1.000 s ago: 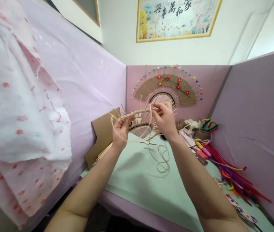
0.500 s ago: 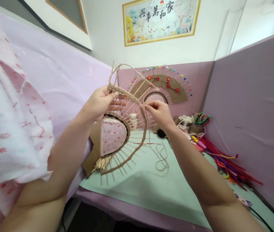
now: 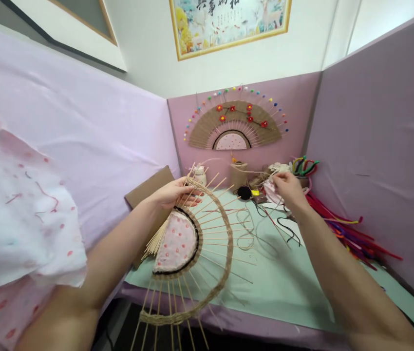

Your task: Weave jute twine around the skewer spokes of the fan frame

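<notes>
Your left hand (image 3: 174, 192), eight o'clock, clamps the half-round tan twine-and-stick fan (image 3: 230, 239); steady it. Your right hand (image 3: 290, 187), three o'clock, seemingly pinches thin beige twine (image 3: 257, 171); draw evenly.

Single view, head-worn: fingers (image 3: 195, 192) seen from behind and above, fairly near; faced forward and down; wall picture (image 3: 231, 29) caught well beyond them.

Before you on the wall (image 3: 141, 44), a gold-framed picture (image 3: 231, 30) bears black Chinese characters (image 3: 212, 8) cropped by the view's top edge, 事 the clearest; smaller lines (image 3: 225, 19) below are too tiny for you to read.
</notes>
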### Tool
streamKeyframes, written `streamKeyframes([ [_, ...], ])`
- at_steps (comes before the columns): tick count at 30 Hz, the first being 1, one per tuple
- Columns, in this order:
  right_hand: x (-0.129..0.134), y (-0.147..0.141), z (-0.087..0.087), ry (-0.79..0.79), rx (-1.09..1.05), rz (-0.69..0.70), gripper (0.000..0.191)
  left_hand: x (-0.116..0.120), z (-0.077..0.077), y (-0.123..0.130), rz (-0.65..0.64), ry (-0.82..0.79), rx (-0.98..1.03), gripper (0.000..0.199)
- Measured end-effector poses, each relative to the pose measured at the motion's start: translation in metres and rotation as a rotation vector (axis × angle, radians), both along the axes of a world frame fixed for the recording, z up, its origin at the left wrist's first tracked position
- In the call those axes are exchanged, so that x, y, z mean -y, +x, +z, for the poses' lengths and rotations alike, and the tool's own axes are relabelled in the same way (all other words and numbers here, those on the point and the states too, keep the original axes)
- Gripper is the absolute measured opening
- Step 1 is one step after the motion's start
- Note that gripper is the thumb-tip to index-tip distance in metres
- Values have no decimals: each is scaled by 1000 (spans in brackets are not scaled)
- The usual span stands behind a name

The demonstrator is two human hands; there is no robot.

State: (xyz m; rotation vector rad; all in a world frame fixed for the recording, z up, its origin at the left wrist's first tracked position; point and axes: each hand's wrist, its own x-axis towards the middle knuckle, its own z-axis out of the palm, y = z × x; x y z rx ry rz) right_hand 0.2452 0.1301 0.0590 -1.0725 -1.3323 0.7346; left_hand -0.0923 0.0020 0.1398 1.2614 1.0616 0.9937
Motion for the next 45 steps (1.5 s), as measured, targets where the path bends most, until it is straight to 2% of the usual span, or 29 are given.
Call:
streamKeyframes([
  [1, -7, 7, -3, -25, 182, -120, 22, 0, -7, 6, -2, -4, 7, 32],
  [3, -11, 11, -3, -63, 468, -237, 21, 1, -17, 20, -12, -14, 7, 36],
  [4, -8, 7, 1, -42, 542, -216, 21, 2, -20, 27, -23, -25, -1, 37],
  [6, 3, -11, 14, 120, 565, -120, 24, 6, -25, 41, -63, -47, -16, 37],
  [7, 10, -23, 22, 218, 510, -21, 26, 8, -27, 46, -84, -51, -17, 36],
  [9, 23, -48, 37, 258, 333, 343, 33, 11, -28, 55, -116, -45, -7, 33],
  [11, 30, -68, 47, 145, 128, 722, 45, 15, -27, 61, -128, -39, 8, 33],
  [13, 31, -77, 52, -30, -1, 998, 57, 17, -25, 64, -127, -44, 12, 36],
  [16, 24, -73, 50, -220, -19, 1204, 65, 20, -21, 65, -113, -56, 0, 38],
  [18, 19, -67, 51, -232, 1, 1211, 56, 21, -20, 64, -111, -58, -3, 38],
  [20, 18, -63, 54, -179, 9, 1139, 40, 21, -21, 63, -119, -49, 4, 38],
  [22, 21, -62, 61, -115, 31, 1050, 31, 21, -24, 62, -136, -39, 15, 37],
  [28, 35, -66, 81, -10, 157, 838, 31, 22, -26, 62, -147, -28, 15, 41],
  [33, 44, -62, 86, 184, 328, 689, 32, 27, -21, 65, -102, -1, -4, 55],
  [36, 49, -56, 89, 202, 416, 728, 32, 29, -19, 66, -91, 12, 1, 59],
  [39, 46, -50, 90, 139, 434, 797, 30, 28, -20, 64, -103, 9, 11, 55],
  [41, 40, -48, 88, 58, 357, 844, 28, 27, -20, 64, -112, 3, 16, 55],
  [45, 25, -49, 74, -108, 74, 946, 27, 27, -20, 65, -105, -9, 37, 64],
])
